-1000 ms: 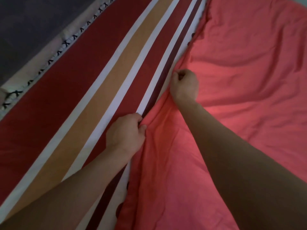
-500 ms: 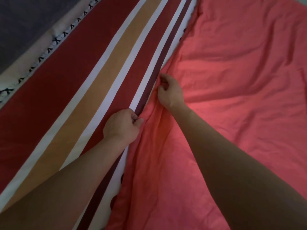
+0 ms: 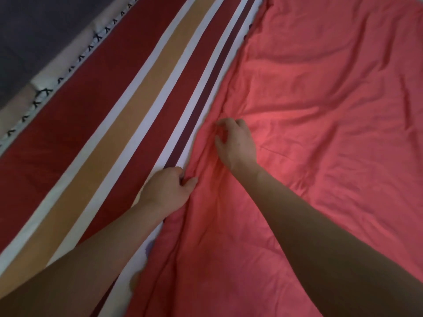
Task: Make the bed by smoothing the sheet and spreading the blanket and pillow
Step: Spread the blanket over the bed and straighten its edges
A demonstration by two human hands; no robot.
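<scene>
Coral blanket [image 3: 309, 133] is lying creased over the right of the striped sheet [image 3: 114, 133], the left hand [image 3: 167, 191] pinching its edge and the right hand [image 3: 235, 143] resting half-curled on a fold, grip unclear; advisably, the 2 hands should be drawing that edge evenly, parallel to the stripes.

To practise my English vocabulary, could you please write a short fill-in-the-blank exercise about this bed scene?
In view, the wrinkled coral-pink fabric blanket lies to the ____ of the striped dark-red, white and tan sheet.
The left hand pinches the blanket's ____.
The right hand rests on the ____.
Missing words: right; edge; blanket.
</scene>
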